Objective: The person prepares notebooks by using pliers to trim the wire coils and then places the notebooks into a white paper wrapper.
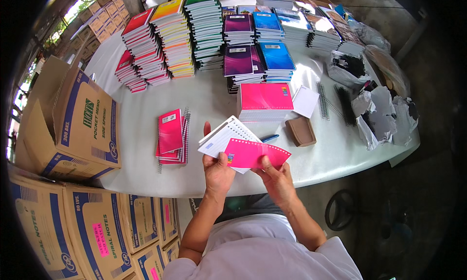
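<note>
My left hand point(218, 172) holds a block of white punched note pages point(224, 134) tilted above the table's near edge. My right hand point(275, 178) grips the lower edge of a pink punched cover sheet point(255, 153), which lies against the front of the white pages. Both hands are close together, just in front of my body. A short stack of finished pink spiral notebooks point(171, 135) lies on the table to the left of my hands. A taller stack of pink covers and pages point(264, 101) sits beyond my hands.
The white table point(141, 177) carries many stacks of coloured notebooks point(175, 36) at the back. Black spiral wires point(344, 103) and plastic bags point(382, 112) lie at the right. A brown block point(300, 131) and a blue pen point(269, 138) are near. Cardboard boxes point(78, 119) stand at the left.
</note>
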A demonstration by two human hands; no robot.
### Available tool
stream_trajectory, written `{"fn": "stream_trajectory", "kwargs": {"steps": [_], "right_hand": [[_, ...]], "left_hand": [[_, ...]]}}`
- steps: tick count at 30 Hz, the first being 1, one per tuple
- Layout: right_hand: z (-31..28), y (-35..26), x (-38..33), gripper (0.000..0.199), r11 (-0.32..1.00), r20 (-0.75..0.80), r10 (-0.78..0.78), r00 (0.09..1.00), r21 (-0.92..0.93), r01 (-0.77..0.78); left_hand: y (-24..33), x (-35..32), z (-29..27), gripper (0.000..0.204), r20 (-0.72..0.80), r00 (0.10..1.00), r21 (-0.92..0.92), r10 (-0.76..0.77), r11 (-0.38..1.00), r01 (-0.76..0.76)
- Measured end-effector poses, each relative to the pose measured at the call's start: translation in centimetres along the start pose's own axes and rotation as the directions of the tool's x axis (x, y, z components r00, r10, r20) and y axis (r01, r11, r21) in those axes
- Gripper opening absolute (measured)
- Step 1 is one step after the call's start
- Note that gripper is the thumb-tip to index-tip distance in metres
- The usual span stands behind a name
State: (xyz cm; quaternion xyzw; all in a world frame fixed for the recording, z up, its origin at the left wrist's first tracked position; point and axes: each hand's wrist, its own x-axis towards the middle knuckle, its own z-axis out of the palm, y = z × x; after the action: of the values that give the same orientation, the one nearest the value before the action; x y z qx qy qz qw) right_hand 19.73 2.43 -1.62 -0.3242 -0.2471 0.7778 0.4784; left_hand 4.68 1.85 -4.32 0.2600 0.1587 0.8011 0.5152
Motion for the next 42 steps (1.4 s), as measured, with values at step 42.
{"fn": "stream_trajectory", "kwargs": {"steps": [42], "right_hand": [[-16.7,-13.6,19.8,0.025,-0.338,0.112,-0.606,0.788,-0.932,-0.128]], "left_hand": [[3.4,1.6,3.3,0.058,0.115,0.719,0.833,-0.685,-0.328,-0.446]]}}
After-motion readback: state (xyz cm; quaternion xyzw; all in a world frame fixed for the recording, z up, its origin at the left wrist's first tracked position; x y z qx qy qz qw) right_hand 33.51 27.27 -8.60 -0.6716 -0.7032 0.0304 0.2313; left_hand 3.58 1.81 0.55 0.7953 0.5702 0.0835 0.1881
